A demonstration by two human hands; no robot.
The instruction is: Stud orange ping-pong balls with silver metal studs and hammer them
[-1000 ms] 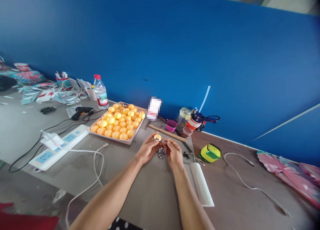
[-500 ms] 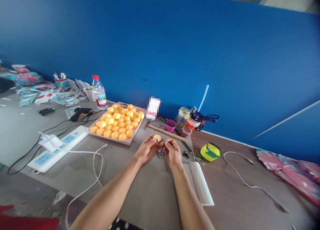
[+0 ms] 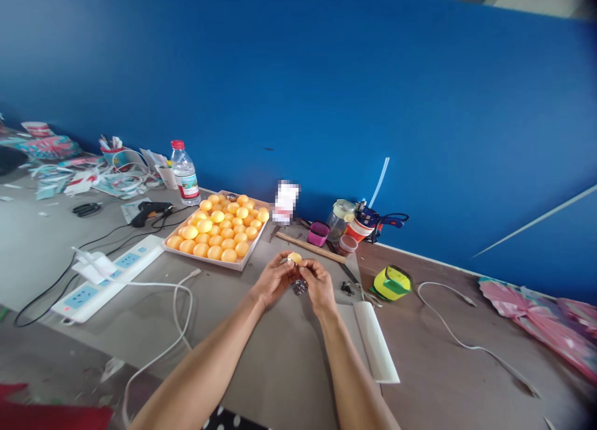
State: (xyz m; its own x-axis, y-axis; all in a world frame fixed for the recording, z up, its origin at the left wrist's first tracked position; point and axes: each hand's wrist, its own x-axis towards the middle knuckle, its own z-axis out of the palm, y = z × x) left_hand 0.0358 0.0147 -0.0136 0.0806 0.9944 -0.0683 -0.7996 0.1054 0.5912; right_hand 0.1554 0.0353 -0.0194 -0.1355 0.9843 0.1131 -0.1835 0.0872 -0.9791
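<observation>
My left hand [image 3: 275, 279] is closed on an orange ball [image 3: 295, 257] that looks like a table tennis ball, the fingers pinching it from the left. My right hand [image 3: 319, 284] meets it from the other side, thumb and fingers pinched together at the ball's near lower side. Whatever small piece sits between the right fingertips is too small to make out. Just below the hands lies a little heap of shiny metal pieces [image 3: 299, 287] on the grey table. Many more orange balls [image 3: 227, 234] fill a shallow box [image 3: 242, 263] to the left.
Beyond the hands lies a wooden-handled hammer [image 3: 311, 247], near a purple container [image 3: 318, 233] and a lidded jar [image 3: 342, 219]. A power strip [image 3: 112, 277] with white cable, a glue gun [image 3: 150, 212] and a water bottle [image 3: 185, 175] stand left. Rightward are a yellow-green holder [image 3: 392, 283] and white roll [image 3: 375, 343].
My right hand has moved slightly left, bringing its fingertips against the ball. The left hand still holds the ball in nearly the same place.
</observation>
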